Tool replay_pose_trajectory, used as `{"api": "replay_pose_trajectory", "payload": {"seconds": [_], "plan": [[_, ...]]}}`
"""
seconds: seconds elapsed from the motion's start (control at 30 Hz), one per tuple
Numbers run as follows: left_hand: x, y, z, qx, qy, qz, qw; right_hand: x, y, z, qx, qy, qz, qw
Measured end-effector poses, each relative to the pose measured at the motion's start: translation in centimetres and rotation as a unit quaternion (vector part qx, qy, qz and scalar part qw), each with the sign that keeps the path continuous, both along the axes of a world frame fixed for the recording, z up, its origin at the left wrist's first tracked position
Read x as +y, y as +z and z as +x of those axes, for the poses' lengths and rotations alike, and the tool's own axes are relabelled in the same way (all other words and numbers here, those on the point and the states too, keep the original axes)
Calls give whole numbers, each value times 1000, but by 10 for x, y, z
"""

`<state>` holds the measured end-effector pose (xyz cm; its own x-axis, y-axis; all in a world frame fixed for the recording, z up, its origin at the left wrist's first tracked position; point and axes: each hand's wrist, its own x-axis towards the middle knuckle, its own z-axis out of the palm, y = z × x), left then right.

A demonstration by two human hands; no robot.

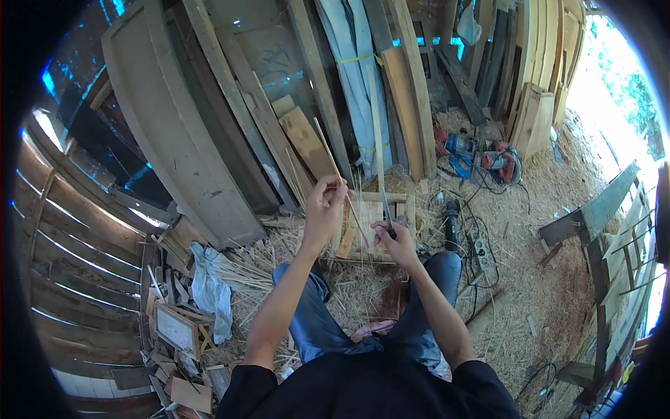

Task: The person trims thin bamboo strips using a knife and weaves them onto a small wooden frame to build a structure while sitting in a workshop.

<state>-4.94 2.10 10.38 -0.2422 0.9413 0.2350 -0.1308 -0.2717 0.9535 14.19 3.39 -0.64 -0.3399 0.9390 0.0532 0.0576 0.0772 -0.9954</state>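
Thin pale bamboo strips [340, 174], long and splint-like, are what the work turns on: the left hand [325, 207] is closed around a small bunch of them, held up in front of the person so that the splints slant upward toward the leaning boards [307, 140]. The right hand [395, 236] is clenched on a slim dark-handled blade [386, 209], its tip pointing up beside the lower end of the strips. Both hands hover over a small pale wooden crate [363, 230] that sits on the straw-littered floor [516, 279] just beyond the knees.

Judging by this, the step in hand looks like trimming or splitting a splint with the blade. A next stroke would call for a steady left grip and the edge running away from the fingers. More loose strips [241, 269] lie at the floor's left side, next to a crumpled grey cloth [209, 286]; power tools [481, 157] rest farther off.
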Motion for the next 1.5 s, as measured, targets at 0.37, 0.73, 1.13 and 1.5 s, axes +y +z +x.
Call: {"api": "replay_pose_trajectory", "payload": {"seconds": [0.37, 0.73, 1.13, 1.5], "plan": [[-6, -94, 23, 103, -15, -38, 994, -8, -47, 15, -141, 1, -47, 989], [1, -55, 59, 131, -28, 73, 988, -12, -66, 77, -255, -82, -1, 963], [8, -76, 79, 226, -78, 107, 965, -19, -68, 78, -274, -90, -30, 957], [17, -84, 59, 202, -137, 68, 967, -4, -40, 55, -280, -11, -67, 958]]}}
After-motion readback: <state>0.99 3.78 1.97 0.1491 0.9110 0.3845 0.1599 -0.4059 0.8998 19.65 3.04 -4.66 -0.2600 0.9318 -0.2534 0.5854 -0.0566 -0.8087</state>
